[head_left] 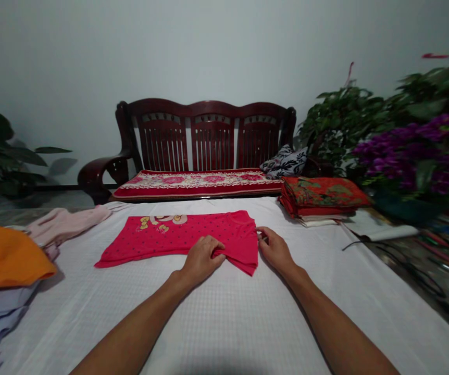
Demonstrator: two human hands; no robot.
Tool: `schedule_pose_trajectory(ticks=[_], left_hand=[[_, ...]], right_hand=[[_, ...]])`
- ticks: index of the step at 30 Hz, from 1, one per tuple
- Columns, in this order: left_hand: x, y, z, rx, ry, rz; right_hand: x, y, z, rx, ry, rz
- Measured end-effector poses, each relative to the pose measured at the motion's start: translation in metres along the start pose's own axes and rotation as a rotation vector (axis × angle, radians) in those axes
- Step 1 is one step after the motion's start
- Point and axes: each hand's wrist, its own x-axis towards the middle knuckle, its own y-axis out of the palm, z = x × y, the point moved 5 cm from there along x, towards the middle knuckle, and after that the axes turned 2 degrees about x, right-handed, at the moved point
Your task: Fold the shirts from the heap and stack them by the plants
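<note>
L hand [203,259] pinching nr edge of pink shirt [193,237] | R hand [276,250] @ neck end, can't tell if gripping | hands apart | shirt on wht cloth [240,317]

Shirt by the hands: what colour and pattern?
The shirt is hot pink with small dark dots, shown best in the head view.

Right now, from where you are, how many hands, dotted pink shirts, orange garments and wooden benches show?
Hands: 2, left hand and right hand
Dotted pink shirt: 1
Orange garment: 1
Wooden bench: 1
Total: 5
</note>
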Motion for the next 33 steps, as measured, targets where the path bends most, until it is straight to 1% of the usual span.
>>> schedule_pose_trajectory(ticks=[4,10,12,15,17,19,21,22,23,24,26,27,28,29,31,33], left_hand=[[0.005,0.0,0.002,-0.027,-0.043,-0.002],[0.009,-0.001,0.01,-0.205,-0.187,0.015],[0.011,-0.002,0.011,-0.256,-0.2,-0.005],[0.015,-0.005,0.016,-0.332,-0.198,-0.087],[0.019,-0.007,0.026,-0.42,-0.261,-0.162],[0.022,-0.009,0.043,-0.545,-0.399,-0.228],[0.024,-0.012,0.064,-0.646,-0.547,-0.271],[0.024,-0.015,0.073,-0.652,-0.596,-0.298],[0.023,-0.02,0.08,-0.617,-0.618,-0.341],[0.022,-0.027,0.085,-0.545,-0.609,-0.396],[0.017,-0.041,0.086,-0.355,-0.522,-0.512],[0.013,-0.047,0.083,-0.282,-0.458,-0.537],[0.009,-0.049,0.077,-0.241,-0.387,-0.52],[0.006,-0.049,0.07,-0.227,-0.314,-0.46],[-0.002,-0.043,0.052,-0.228,-0.169,-0.262],[-0.012,-0.035,0.035,-0.204,-0.039,-0.073]], right_hand=[[0.003,0.001,-0.001,0.022,-0.014,0.006],[0.006,0.002,0.001,0.026,-0.036,0.025],[0.007,0.002,0.003,0.028,-0.043,0.025],[0.01,0.002,0.004,0.05,-0.032,0.014],[0.013,0.003,0.004,0.118,0.0,-0.004],[0.015,0.005,0.004,0.215,0.031,-0.025],[0.017,0.006,0.003,0.27,0.048,-0.035],[0.017,0.007,0.003,0.271,0.052,-0.036],[0.017,0.007,0.003,0.259,0.055,-0.038],[0.017,0.007,0.003,0.244,0.059,-0.042],[0.015,0.005,0.001,0.229,0.07,-0.054],[0.014,0.003,0.0,0.229,0.072,-0.057],[0.012,0.002,0.0,0.234,0.069,-0.058],[0.01,0.0,0.0,0.242,0.059,-0.051],[0.005,-0.003,0.001,0.265,0.026,0.017],[-0.001,-0.004,0.005,0.294,-0.003,0.17]])
